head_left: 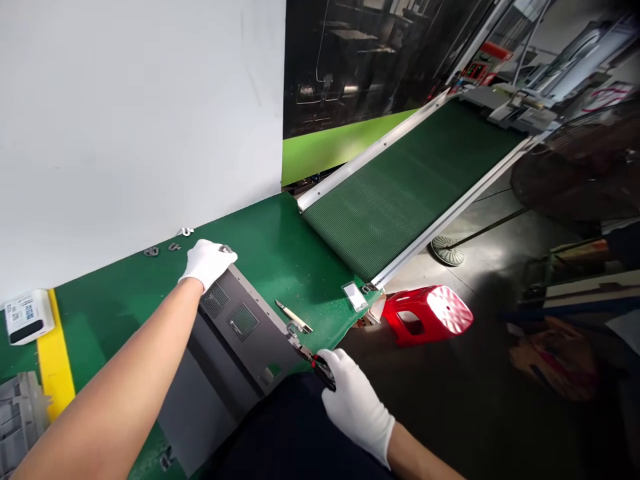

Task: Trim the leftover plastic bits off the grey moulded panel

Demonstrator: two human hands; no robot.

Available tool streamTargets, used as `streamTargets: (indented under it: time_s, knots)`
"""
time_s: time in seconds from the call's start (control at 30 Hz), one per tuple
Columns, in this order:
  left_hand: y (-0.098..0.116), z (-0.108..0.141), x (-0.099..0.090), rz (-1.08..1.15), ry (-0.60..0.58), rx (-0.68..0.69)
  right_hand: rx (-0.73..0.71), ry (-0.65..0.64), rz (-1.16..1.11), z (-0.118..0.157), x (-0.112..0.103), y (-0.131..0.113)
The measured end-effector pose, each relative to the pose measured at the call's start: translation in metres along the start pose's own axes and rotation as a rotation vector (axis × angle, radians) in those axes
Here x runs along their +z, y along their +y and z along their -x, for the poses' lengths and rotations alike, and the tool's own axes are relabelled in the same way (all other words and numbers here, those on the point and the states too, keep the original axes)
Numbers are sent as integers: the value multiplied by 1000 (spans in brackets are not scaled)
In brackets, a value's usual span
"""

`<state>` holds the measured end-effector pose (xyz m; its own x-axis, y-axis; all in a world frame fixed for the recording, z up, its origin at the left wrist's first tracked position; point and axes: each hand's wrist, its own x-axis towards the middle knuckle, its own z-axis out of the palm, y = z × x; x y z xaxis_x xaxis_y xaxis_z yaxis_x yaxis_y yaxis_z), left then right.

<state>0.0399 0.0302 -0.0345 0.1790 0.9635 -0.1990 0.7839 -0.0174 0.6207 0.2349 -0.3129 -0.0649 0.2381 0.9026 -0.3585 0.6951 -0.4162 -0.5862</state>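
A grey plastic panel [253, 293] with two vent grilles lies tilted on the green table in front of me. My left hand [206, 262], in a white glove, is closed on the panel's far corner, with a small grey piece at its fingertips. My right hand [353, 397], also gloved, is wrapped round the black and red handles of cutting pliers [324, 372]. The pliers' jaws are at a small grey tab [295, 333] on the panel's near right corner; whether they are closed cannot be made out. A utility knife [293, 316] lies just beyond the panel.
A green conveyor belt [400, 193] slopes up to the right from the table. A red stool [427, 315] stands below it, near a fan base [447, 251]. Hook-shaped scraps [151, 251], a yellow strip [56, 360] and a white box [29, 317] lie to the left.
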Motion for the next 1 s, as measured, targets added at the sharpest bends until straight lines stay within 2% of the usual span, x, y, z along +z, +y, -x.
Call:
streamTargets:
  time_s: [0.1,0.27,0.6,1.0]
  knots:
    - [9,3,0,-86,-77,-46,-7,-20,50,-1,-3,-1]
    - [17,6,6,-129,-97,-47,18,-32,105,1,-3,2]
    - [22,-3,25,-207,-47,-77,83,-25,101,5,-7,-3]
    - [16,-6,31,-164,-41,-82,105,68,354,1,2,0]
